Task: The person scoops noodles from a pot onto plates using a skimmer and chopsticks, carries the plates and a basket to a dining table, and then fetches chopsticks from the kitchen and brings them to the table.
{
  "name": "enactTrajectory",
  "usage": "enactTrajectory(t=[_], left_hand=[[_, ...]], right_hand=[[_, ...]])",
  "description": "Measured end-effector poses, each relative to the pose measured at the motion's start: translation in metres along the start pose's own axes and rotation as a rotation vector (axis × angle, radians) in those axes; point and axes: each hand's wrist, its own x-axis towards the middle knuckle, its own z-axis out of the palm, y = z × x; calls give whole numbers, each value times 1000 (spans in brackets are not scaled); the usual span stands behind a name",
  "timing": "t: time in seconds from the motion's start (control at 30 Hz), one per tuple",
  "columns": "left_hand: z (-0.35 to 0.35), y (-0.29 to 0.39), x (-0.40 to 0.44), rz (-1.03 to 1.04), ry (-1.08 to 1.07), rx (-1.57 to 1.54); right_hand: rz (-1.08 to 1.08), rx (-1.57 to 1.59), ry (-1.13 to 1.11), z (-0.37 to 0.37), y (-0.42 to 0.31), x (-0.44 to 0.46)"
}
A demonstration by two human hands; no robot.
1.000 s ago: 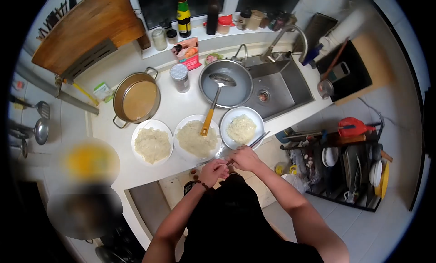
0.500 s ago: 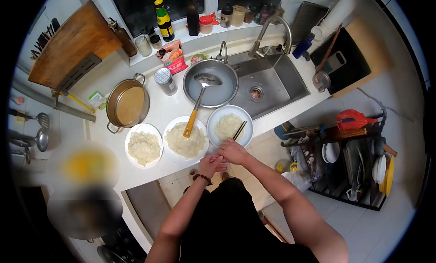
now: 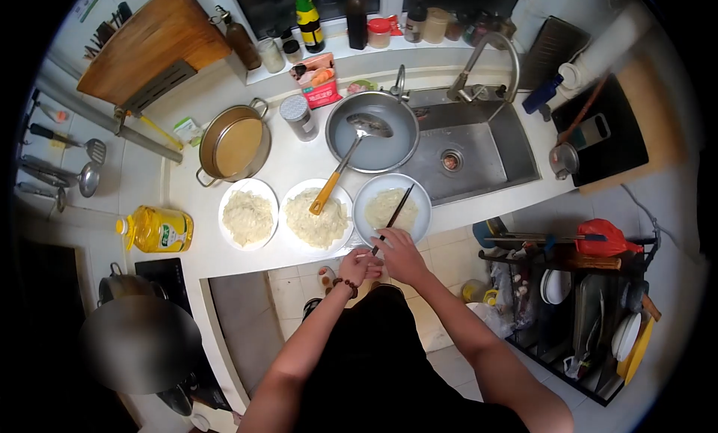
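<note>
Dark chopsticks (image 3: 400, 209) are held in my right hand (image 3: 402, 255), their far ends over the right plate (image 3: 419, 229) of pale shredded food (image 3: 385, 209). Close beside it, my left hand (image 3: 360, 266), with a beaded bracelet at the wrist, has its fingers partly spread near the chopsticks' lower end. Two more white plates of pale food, the middle one (image 3: 317, 223) and the left one (image 3: 249, 217), stand in the same row. A slotted ladle (image 3: 345, 160) with a yellow handle rests across a metal basin (image 3: 338, 129) of cloudy liquid, its handle end over the middle plate.
The sink (image 3: 479, 152) lies right of the basin. A pot (image 3: 234, 145), a shaker tin (image 3: 299, 119) and a red-white packet (image 3: 317, 81) stand behind the plates. An oil bottle (image 3: 161, 229) is at the left, and a dish rack (image 3: 568, 306) stands low at the right.
The chopsticks have swung from pointing far right to lying steeply over the right plate. My hands have parted slightly, and the left fingers have opened. The camera view has shifted.
</note>
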Motion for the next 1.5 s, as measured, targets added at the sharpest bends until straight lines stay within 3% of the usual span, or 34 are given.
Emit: enactTrajectory(t=[0.07, 0.23, 0.27, 0.33, 0.4, 0.47, 0.53, 0.6, 0.7, 0.8, 0.93, 1.07, 1.2, 1.33, 1.5], left_hand=[[-15, -8, 1, -18, -12, 27], [-95, -19, -8, 19, 143, 9], [-119, -22, -7, 30, 199, -17], [-166, -24, 5, 8, 421, -47], [-198, -12, 10, 30, 557, -23], [-219, -2, 19, 10, 534, -30], [-229, 7, 31, 79, 409, -211], [-231, 16, 42, 81, 397, -165], [-238, 15, 62, 128, 321, -176], [-248, 15, 73, 87, 286, 58], [-261, 10, 65, 167, 97, -13], [-268, 13, 44, 47, 97, 118], [-277, -2, 33, -54, 36, 71], [-270, 5, 14, -118, -14, 14], [-273, -11, 12, -84, -51, -37]], right_hand=[[154, 108, 147, -8, -14, -6], [160, 302, 308, -3, -57, -19], [162, 303, 308, 6, -65, -21], [366, 664, 113, 32, -75, -27], [428, 721, 20, 67, -79, -22], [839, 1124, -49, 121, -77, -19], [878, 1108, 96, 172, -67, -11], [920, 1081, 250, 198, -67, 5], [1162, 1271, 565, 220, -55, 34], [1248, 1293, 592, 220, -49, 53], [1231, 1253, 621, 223, -54, 46], [1302, 1112, 549, 229, -78, 34], [1352, 1249, 484, 223, -92, 22], [1271, 1407, 462, 207, -94, 26], [1204, 1476, 436, 203, -94, 12]])
